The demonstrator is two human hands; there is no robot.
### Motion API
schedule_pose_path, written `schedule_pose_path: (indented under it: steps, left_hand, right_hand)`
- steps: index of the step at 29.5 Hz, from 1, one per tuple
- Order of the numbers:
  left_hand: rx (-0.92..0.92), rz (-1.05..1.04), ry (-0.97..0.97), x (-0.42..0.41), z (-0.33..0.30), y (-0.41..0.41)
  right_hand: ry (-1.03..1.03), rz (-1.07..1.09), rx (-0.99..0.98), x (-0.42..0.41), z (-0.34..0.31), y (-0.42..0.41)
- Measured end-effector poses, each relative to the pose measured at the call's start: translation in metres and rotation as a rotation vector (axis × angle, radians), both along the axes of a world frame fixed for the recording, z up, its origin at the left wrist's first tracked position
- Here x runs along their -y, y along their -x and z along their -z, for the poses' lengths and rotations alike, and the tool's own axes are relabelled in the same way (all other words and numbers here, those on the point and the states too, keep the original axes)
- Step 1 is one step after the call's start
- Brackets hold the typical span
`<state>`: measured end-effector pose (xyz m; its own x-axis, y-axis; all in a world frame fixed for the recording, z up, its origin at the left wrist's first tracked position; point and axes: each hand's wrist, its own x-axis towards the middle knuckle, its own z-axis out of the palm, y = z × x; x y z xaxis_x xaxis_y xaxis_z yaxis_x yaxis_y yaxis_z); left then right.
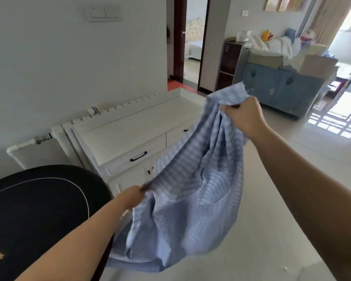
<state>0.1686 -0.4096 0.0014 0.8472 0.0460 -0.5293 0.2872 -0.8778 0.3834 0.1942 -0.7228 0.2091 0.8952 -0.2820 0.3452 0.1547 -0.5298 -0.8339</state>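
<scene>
Now my left grip [133, 196] pinches a low edge of the soft blue-striped cloth [190, 189], right grip [245, 116] clenches a higher corner; it hangs crumpled in midair before closed white drawers [130, 151].

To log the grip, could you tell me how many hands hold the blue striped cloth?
2: left hand pinches the cloth low down, right hand grips its top corner.

Bright daylight floods in from the window at the far right, washing that corner out and throwing barred glare patches on the glossy pale tiled floor [332, 122]. The striped light-blue cloth [193, 189] is motion-blurred. Wide-angle distortion bends walls and forearms near the edges; the whole picture is slightly soft.
</scene>
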Motion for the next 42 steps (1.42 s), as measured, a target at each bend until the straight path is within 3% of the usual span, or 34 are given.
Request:
schedule_pose_path:
  steps: [1, 2, 3, 5, 9, 11, 14, 16, 18, 23, 27, 36, 39, 42]
  left_hand:
    - [-0.224, 0.08, -0.053, -0.003, 0.003, 0.0]
    - [-0.336, 0.155, -0.096, -0.004, 0.003, 0.0]
    - [-0.33, 0.218, -0.12, -0.001, 0.0, -0.001]
    - [0.015, 0.295, -0.04, 0.012, -0.006, -0.008]
    - [0.828, 0.29, 0.382, 0.068, -0.07, 0.011]
    - [1.055, 0.278, 0.496, 0.093, -0.104, 0.02]
    - [0.939, 0.19, 0.657, 0.103, -0.139, 0.019]
    - [0.835, 0.194, 0.637, 0.102, -0.145, 0.015]
    - [0.849, 0.106, 0.606, 0.096, -0.145, 0.01]
    - [0.784, -0.447, 0.657, 0.049, -0.136, -0.015]
    - [0.696, -0.749, 0.839, 0.016, -0.12, -0.026]
    - [0.734, -1.15, 0.907, -0.013, -0.101, -0.032]
    - [0.748, -1.217, 0.964, -0.012, -0.095, -0.028]
    - [0.731, -1.283, 0.974, -0.012, -0.094, -0.025]
  right_hand:
    - [0.032, -0.054, -0.033, -0.005, 0.009, 0.003]
    - [0.044, -0.084, -0.065, -0.009, 0.016, 0.005]
    - [0.062, -0.097, -0.094, -0.011, 0.023, 0.007]
    - [0.137, -0.121, -0.138, -0.013, 0.03, 0.01]
    - [0.319, -0.237, -0.19, -0.032, 0.048, 0.017]
    - [0.463, -0.361, -0.174, -0.047, 0.061, 0.018]
    - [0.493, -0.427, -0.177, -0.061, 0.066, 0.026]
    - [0.496, -0.435, -0.217, -0.063, 0.071, 0.029]
    - [0.462, -0.423, -0.251, -0.057, 0.078, 0.03]
    - [0.129, -0.096, -0.241, -0.014, 0.086, 0.017]
    - [-0.175, 0.216, -0.258, 0.027, 0.102, 0.005]
    - [-0.115, 0.282, -0.247, 0.058, 0.111, 0.005]
    - [-0.313, 0.339, -0.264, 0.063, 0.105, 0.001]
    - [-0.679, 0.365, -0.39, 0.073, 0.103, -0.008]
